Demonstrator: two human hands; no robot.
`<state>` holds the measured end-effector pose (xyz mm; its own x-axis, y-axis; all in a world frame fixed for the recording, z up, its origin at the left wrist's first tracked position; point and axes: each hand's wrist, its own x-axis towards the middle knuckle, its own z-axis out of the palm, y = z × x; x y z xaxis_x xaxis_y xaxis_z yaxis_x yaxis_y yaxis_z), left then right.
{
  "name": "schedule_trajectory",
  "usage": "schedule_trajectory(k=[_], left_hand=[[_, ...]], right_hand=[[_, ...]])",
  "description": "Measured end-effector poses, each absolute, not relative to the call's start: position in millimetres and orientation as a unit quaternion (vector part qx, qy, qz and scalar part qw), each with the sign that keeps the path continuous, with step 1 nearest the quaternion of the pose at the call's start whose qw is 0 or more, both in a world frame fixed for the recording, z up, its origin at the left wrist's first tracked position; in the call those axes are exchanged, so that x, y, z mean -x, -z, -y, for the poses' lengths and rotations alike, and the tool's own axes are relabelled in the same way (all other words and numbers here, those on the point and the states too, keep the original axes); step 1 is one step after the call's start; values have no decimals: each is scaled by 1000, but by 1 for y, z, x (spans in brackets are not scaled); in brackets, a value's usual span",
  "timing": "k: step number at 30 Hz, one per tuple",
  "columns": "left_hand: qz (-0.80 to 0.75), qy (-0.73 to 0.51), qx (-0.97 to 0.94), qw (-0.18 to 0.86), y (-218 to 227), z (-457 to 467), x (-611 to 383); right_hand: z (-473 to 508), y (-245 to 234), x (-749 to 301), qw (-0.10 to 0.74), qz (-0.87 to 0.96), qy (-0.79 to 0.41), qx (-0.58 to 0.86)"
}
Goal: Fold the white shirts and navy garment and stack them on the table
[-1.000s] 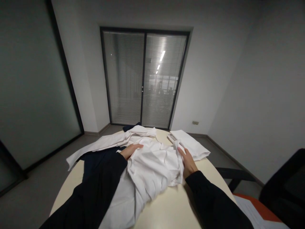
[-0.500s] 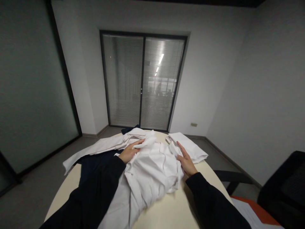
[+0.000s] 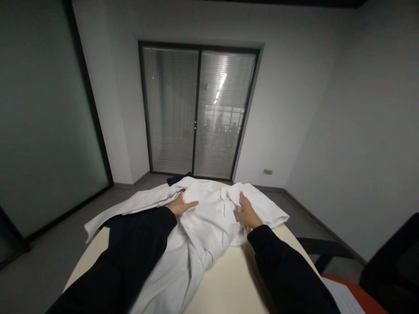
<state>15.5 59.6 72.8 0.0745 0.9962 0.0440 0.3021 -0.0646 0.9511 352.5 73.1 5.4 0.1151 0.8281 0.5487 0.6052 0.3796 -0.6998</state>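
A rumpled white long-sleeved garment, like a shirt or coat, lies across the round table. One sleeve stretches to the left, and a broad white part spreads out to the right. My left hand rests on the upper left of the cloth, thumb held away from the fingers, which are partly hidden. On the right side, my right hand touches the fabric with its thumb and forefinger apart. Dark navy cloth lies beneath the left sleeve, partly covered by my arm.
A black chair with an orange seat stands at the right, papers on it. Beyond the table are a glazed door with blinds and pale walls. A frosted glass panel is on the left.
The bunched cloth between my hands is flatter and spread further up and right. My left hand has let go of a fold; my right hand has shifted slightly left and up.
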Motion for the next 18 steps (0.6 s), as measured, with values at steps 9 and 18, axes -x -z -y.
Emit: schedule_trajectory(k=[9, 18], left_hand=[[-470, -352, -753, 297, -64, -43, -8], [-657, -399, -607, 204, -72, -59, 17]], right_hand=[[-37, 14, -347, 423, 597, -135, 668], [-16, -5, -349, 576, 483, -316, 579]])
